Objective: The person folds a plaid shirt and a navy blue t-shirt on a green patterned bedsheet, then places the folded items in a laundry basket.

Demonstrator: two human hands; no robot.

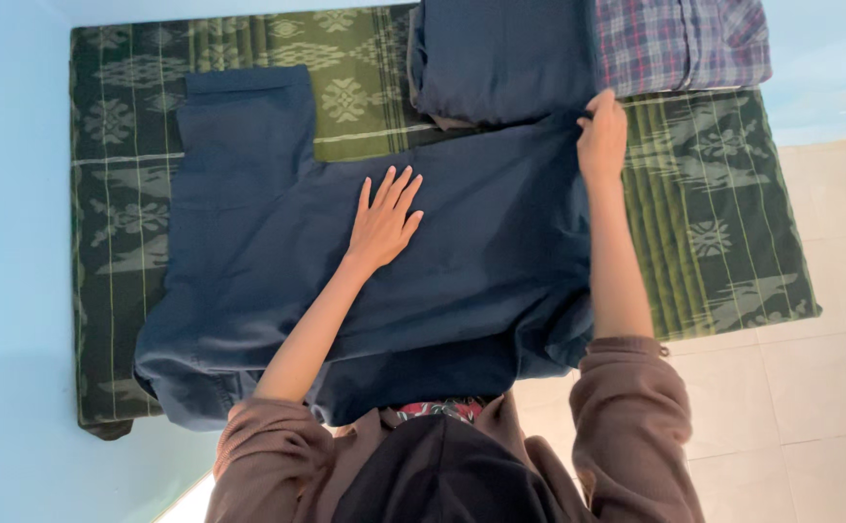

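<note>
A dark navy blue garment [278, 271] lies spread on a green patterned cloth [714, 213] that covers a low mat. My left hand [384, 221] rests flat on the middle of the garment with fingers spread. My right hand [602, 131] pinches the garment's far right edge, near the top of the fold. One sleeve of the garment sticks out toward the far left.
A folded dark blue cloth [501, 58] and a folded purple plaid cloth [680, 44] lie at the far edge of the mat. A light blue wall [11, 291] runs along the left. Pale floor tiles [820, 387] lie to the right.
</note>
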